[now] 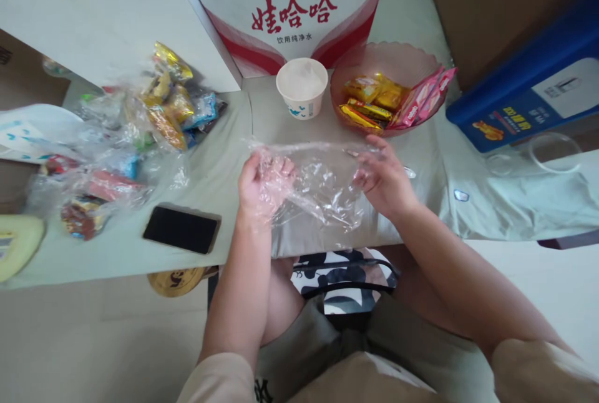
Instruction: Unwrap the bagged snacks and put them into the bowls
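A clear plastic bag point(322, 184) is stretched between both hands above the table's near edge. My left hand point(262, 188) grips its left side, fingers curled into the film. My right hand point(384, 178) pinches the bag's right side. Just beyond the hands stand a white paper cup point(302, 87) and a pink translucent bowl point(397, 57) holding several yellow and pink snack packets point(374, 100).
A heap of wrapped snacks in clear plastic point(121, 141) lies at the left, with a black phone point(181, 229) in front of it. A white carton with red lettering point(290, 10) stands behind. A blue box point(528, 85) is at the right.
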The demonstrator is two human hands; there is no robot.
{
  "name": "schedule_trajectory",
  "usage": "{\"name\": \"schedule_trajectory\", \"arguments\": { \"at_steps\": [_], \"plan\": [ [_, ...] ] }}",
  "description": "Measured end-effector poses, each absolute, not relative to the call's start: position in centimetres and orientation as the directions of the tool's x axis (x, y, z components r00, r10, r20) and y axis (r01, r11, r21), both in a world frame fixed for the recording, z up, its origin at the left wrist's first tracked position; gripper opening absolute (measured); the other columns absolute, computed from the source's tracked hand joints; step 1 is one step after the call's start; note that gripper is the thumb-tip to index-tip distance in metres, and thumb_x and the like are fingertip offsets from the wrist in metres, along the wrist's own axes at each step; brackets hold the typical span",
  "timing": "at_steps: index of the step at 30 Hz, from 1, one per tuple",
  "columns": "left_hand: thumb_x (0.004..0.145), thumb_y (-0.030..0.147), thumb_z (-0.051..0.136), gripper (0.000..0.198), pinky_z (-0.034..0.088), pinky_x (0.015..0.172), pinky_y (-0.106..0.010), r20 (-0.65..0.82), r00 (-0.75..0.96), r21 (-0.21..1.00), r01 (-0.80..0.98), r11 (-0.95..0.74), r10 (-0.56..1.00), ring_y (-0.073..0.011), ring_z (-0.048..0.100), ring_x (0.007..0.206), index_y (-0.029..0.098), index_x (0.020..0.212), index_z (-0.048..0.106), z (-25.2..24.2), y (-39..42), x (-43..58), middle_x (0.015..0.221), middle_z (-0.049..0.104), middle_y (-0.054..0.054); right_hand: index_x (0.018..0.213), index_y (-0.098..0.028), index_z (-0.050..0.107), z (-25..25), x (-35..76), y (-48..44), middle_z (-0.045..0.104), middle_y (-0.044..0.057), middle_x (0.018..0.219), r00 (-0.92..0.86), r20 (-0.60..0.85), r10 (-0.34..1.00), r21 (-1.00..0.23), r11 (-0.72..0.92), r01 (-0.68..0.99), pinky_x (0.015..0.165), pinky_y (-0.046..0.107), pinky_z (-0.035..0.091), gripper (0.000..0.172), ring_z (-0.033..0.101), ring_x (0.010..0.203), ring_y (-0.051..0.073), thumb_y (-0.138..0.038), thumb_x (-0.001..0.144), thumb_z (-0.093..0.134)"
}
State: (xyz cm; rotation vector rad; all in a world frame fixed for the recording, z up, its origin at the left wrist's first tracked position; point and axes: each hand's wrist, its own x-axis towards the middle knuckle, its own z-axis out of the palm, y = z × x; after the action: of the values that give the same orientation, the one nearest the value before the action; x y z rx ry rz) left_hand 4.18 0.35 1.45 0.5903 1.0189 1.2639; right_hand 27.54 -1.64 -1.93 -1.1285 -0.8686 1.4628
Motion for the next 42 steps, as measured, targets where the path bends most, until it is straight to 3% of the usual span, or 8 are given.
{"name": "schedule_trajectory", "arguments": {
  "at_steps": [4, 10, 13, 22, 27, 32, 36, 42],
  "plan": [
    [0.093, 0.059, 0.056, 0.041, 0.056, 0.071, -0.033, -0.277, -0.147, 0.876, -0.444, 0.187, 0.950, -0.0170, 0.059, 0.067, 0.024, 0.073, 0.062, 1.3, 1.3, 3.9, 0.063, 0.052, -0.001, 0.127, -0.035, 0.050, -1.4, 28.1, -1.9, 0.070, 0.007, 0.123, -0.080, -0.227, 0.971, -0.893, -0.240, -0.382, 0.089, 0.049, 0.059, 0.056, 0.070, 0.112, 0.028, -0.060, 0.079, 0.065],
    [0.081, 0.052, 0.076, 0.031, 0.058, 0.074, -0.033, -0.258, -0.061, 0.860, -0.470, 0.200, 0.964, -0.0178, 0.069, 0.079, 0.025, 0.093, 0.066, 0.2, 1.3, 2.7, 0.083, 0.068, -0.001, 0.119, -0.032, 0.053, -1.4, 27.5, -1.9, 0.064, -0.007, 0.070, -0.013, -0.371, 0.929, -0.872, -0.353, -0.341, 0.063, 0.030, 0.054, 0.053, 0.064, 0.060, 0.015, -0.037, 0.072, 0.075],
    [0.066, 0.038, 0.090, 0.058, 0.059, 0.077, -0.033, -0.271, 0.084, 0.895, -0.346, 0.283, 0.959, -0.0213, 0.074, 0.094, 0.028, 0.116, 0.063, 0.1, 0.9, 2.5, 0.104, 0.074, -0.003, 0.119, -0.030, 0.053, -1.5, 28.4, -1.2, 0.065, -0.008, 0.069, 0.083, -0.404, 0.911, -0.852, -0.341, -0.397, 0.059, 0.026, 0.052, 0.051, 0.064, 0.059, 0.013, -0.035, 0.072, 0.073],
    [0.071, 0.027, 0.082, 0.089, 0.055, 0.062, -0.023, -0.325, -0.061, 0.926, -0.225, 0.304, 0.944, -0.0151, 0.073, 0.064, 0.032, 0.148, 0.038, -0.3, 1.5, 3.3, 0.078, 0.077, 0.002, 0.145, -0.030, 0.032, -2.0, 27.9, -2.1, 0.072, -0.004, 0.078, 0.123, -0.245, 0.962, -0.966, -0.231, -0.114, 0.065, 0.034, 0.057, 0.078, 0.067, 0.066, 0.018, -0.034, 0.077, 0.070],
    [0.073, 0.028, 0.080, 0.105, 0.055, 0.059, -0.025, -0.282, -0.134, 0.946, -0.206, 0.252, 0.950, -0.0171, 0.074, 0.065, 0.038, 0.159, 0.021, -0.5, 1.8, 2.9, 0.080, 0.077, 0.002, 0.137, -0.032, 0.042, -0.8, 28.2, -2.6, 0.065, -0.008, 0.069, 0.204, -0.127, 0.971, -0.990, -0.112, -0.087, 0.059, 0.030, 0.053, 0.059, 0.060, 0.055, 0.014, -0.033, 0.082, 0.064],
    [0.071, 0.024, 0.077, 0.076, 0.053, 0.055, -0.023, -0.222, -0.204, 0.969, -0.156, 0.192, 0.953, -0.0147, 0.071, 0.061, 0.036, 0.141, 0.051, -0.8, 2.1, 2.3, 0.078, 0.074, 0.002, 0.097, -0.026, 0.062, -0.6, 29.4, -2.0, 0.062, -0.004, 0.070, 0.238, -0.112, 0.965, -0.993, -0.098, -0.073, 0.056, 0.028, 0.049, 0.018, 0.058, 0.056, 0.012, -0.036, 0.084, 0.057],
    [0.066, 0.029, 0.080, 0.034, 0.054, 0.059, -0.023, -0.196, -0.201, 0.976, -0.134, 0.171, 0.960, -0.0131, 0.069, 0.062, 0.022, 0.098, 0.070, -0.8, 2.2, 2.4, 0.078, 0.073, -0.001, 0.094, -0.023, 0.069, -0.7, 30.0, -1.9, 0.063, -0.001, 0.073, 0.190, -0.096, 0.977, -0.995, -0.102, 0.021, 0.063, 0.030, 0.049, 0.021, 0.059, 0.064, 0.014, -0.036, 0.080, 0.061],
    [0.056, 0.020, 0.086, 0.045, 0.050, 0.063, -0.024, -0.093, -0.137, 0.991, 0.085, 0.106, 0.986, -0.0120, 0.062, 0.067, 0.020, 0.100, 0.075, -1.1, 2.0, 2.3, 0.077, 0.067, 0.001, 0.107, -0.022, 0.070, -1.0, 30.8, -2.1, 0.061, -0.002, 0.074, 0.161, -0.025, 0.987, -0.966, -0.065, 0.249, 0.067, 0.031, 0.045, 0.032, 0.053, 0.064, 0.014, -0.033, 0.078, 0.066]
  ]
}}
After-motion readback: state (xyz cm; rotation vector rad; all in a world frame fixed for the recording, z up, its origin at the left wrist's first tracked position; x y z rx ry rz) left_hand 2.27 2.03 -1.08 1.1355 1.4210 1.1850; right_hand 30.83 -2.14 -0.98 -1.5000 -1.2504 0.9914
